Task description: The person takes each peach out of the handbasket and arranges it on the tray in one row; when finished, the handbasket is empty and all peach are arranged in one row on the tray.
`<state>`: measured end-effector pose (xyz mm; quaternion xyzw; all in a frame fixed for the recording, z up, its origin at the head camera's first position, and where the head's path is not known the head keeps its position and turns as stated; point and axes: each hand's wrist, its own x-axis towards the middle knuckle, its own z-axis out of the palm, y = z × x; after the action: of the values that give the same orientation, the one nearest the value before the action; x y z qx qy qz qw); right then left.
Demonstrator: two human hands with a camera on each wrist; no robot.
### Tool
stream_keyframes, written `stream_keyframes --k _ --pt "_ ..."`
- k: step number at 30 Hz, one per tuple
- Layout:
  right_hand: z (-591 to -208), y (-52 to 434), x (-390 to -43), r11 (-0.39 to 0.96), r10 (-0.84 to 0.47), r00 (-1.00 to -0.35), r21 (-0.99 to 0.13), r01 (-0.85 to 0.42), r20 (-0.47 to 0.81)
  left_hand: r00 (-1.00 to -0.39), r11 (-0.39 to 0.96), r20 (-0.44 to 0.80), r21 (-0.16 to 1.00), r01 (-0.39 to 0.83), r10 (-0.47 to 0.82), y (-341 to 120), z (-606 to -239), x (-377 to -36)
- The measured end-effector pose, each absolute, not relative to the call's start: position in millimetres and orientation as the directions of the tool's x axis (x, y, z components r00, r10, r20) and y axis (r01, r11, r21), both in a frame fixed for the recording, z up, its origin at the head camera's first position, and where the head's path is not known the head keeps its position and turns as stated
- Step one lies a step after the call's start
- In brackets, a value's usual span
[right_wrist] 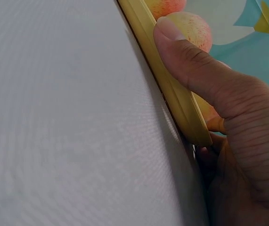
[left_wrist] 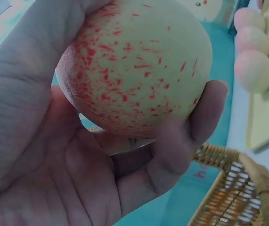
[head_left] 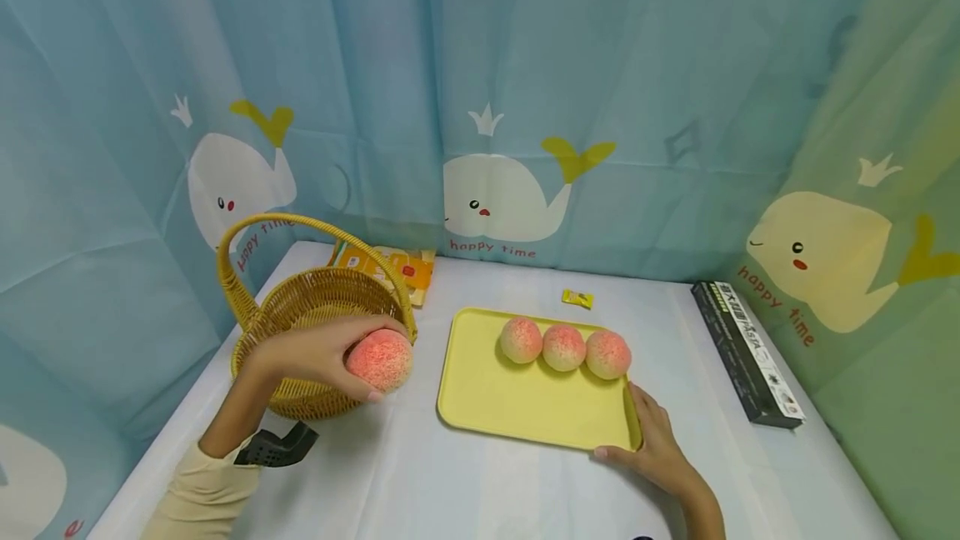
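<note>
My left hand (head_left: pixel 318 352) grips a pink and cream peach (head_left: pixel 384 361), held up over the right side of the woven basket (head_left: pixel 318 405). Up close in the left wrist view, thumb and fingers curl round the peach (left_wrist: pixel 143 70), whose pale skin carries red flecks. My right hand (head_left: pixel 656 444) holds the near right corner of a yellow tray (head_left: pixel 517 402). In the right wrist view the thumb (right_wrist: pixel 195 56) lies along the tray's rim (right_wrist: pixel 172 94), with the other fingers partly hidden behind the corner. Three peaches (head_left: pixel 564 347) stand in a row at the tray's far right.
An arched handle (head_left: pixel 315 222) rises over the basket. Behind it lies an orange and yellow packet (head_left: pixel 416 269). A small yellow wrapped packet (head_left: pixel 577 298) is beyond the tray, and a long black box (head_left: pixel 746 352) lies at the right. A whale-print curtain (head_left: pixel 637 40) encloses the white table.
</note>
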<state>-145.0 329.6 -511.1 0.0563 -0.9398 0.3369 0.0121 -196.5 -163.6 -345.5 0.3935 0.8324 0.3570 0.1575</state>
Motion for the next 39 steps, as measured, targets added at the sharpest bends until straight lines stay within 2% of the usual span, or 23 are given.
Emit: stream_keyframes --k 9,16,22,28,35,39 --pt "-509 330 -144 0.769 -0.081 -0.997 -0.635 -0.069 0.01 -0.637 0.463 -0.046 0.727 0.507 0.77 -144 -349 -195" --pt "-506 330 -144 0.774 -0.078 -0.997 -0.629 -0.074 0.02 -0.603 0.395 -0.033 0.784 0.479 0.797 -127 -356 -199" --pt "-507 328 -144 0.781 -0.055 -0.998 -0.624 -0.018 -0.04 -0.613 0.364 -0.023 0.822 0.438 0.79 -111 -369 -202" --pt "-509 328 -144 0.774 -0.058 -0.998 -0.632 -0.034 -0.018 -0.662 0.345 0.007 0.849 0.4 0.749 -94 -381 -205" --pt "-509 329 -143 0.768 -0.069 -0.998 -0.638 -0.058 0.007 -0.788 0.345 -0.018 0.905 0.249 0.615 -69 -402 -212" --pt "-509 329 -143 0.772 -0.063 -0.998 -0.634 -0.048 0.0 -0.854 0.389 -0.043 0.901 0.19 0.519 -54 -414 -217"
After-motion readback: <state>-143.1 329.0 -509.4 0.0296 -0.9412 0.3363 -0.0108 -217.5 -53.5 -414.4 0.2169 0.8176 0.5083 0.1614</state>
